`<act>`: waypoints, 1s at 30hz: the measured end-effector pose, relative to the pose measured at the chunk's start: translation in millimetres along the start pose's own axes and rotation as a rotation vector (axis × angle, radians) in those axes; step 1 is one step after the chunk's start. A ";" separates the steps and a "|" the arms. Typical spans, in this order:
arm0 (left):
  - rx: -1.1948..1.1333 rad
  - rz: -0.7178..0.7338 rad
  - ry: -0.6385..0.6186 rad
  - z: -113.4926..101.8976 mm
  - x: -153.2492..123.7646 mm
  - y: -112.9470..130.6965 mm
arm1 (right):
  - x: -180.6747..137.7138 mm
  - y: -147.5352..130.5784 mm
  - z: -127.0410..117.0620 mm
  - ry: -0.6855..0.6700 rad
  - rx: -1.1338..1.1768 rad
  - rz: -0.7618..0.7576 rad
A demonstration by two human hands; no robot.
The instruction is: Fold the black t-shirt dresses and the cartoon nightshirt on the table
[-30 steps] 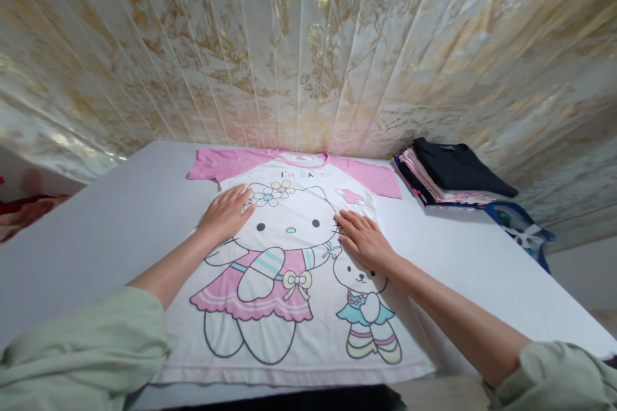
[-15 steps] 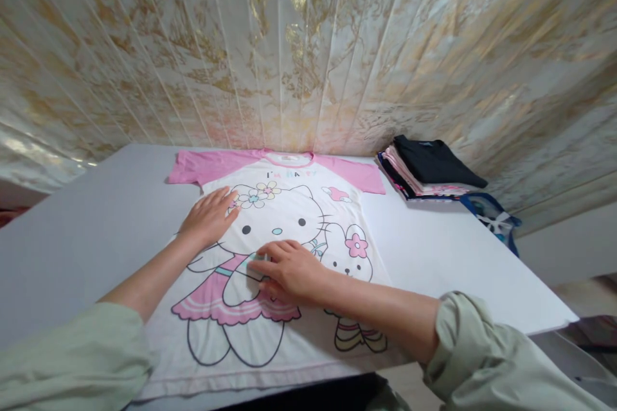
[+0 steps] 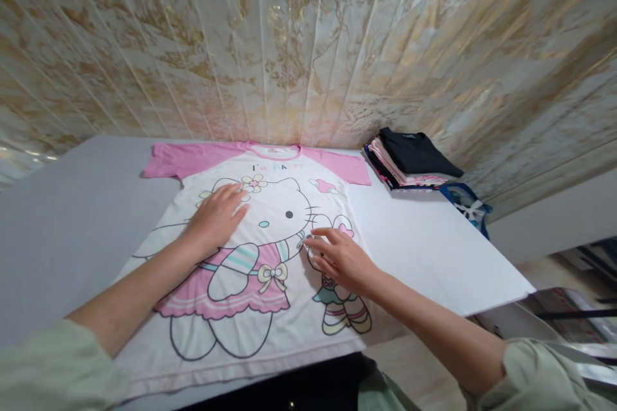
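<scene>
A white T-shirt (image 3: 284, 340) with pink raglan sleeves lies spread face up, its collar at the far side and its hem at the near edge. On its front are a large cartoon cat in a pink dress, a small rabbit and coloured lettering below the neck. My left hand (image 3: 219, 215) rests on the cat's head, fingers stretched out and pointing away from me. Over the rabbit print is my right hand (image 3: 342, 260), fingers loosely bent and apart, partly covering the rabbit. Neither hand grips the cloth.
The shirt lies on a white table (image 3: 424, 237). At the back right stands a stack of folded clothes (image 3: 414, 157), a black one on top. Beside it, at the table's right edge, is a blue-trimmed clear bag (image 3: 467, 205). A gold-patterned curtain (image 3: 289, 45) hangs behind.
My right hand has moved right across the shirt, from the cat's dress to the rabbit. My left hand has shifted slightly inward over the cat's face. The view has turned a little right.
</scene>
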State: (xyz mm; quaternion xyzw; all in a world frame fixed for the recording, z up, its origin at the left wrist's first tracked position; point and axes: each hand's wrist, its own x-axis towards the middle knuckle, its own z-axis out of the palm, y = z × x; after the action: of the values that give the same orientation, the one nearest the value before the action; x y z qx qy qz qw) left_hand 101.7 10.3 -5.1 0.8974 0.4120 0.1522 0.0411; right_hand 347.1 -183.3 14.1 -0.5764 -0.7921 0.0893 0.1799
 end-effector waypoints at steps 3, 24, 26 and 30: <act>-0.204 0.227 -0.139 7.4 -20.5 52.9 | 9.1 2.1 7.7 -0.047 -0.042 -0.039; -0.107 0.326 -0.182 29.5 -53.4 84.2 | -65.1 9.4 -21.3 -0.077 -0.083 0.062; -0.094 0.327 -0.178 29.6 -52.9 84.2 | -63.2 13.9 -24.2 -0.064 -0.119 0.109; -0.069 0.333 -0.175 30.9 -52.3 85.0 | -40.9 29.9 -21.4 0.030 -0.148 0.164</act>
State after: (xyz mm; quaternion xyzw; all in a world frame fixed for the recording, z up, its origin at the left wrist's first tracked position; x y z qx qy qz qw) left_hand 140.8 -83.3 -30.0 0.9610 0.2473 0.0926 0.0819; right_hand 392.8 -213.9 15.8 -0.6524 -0.7438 0.0364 0.1408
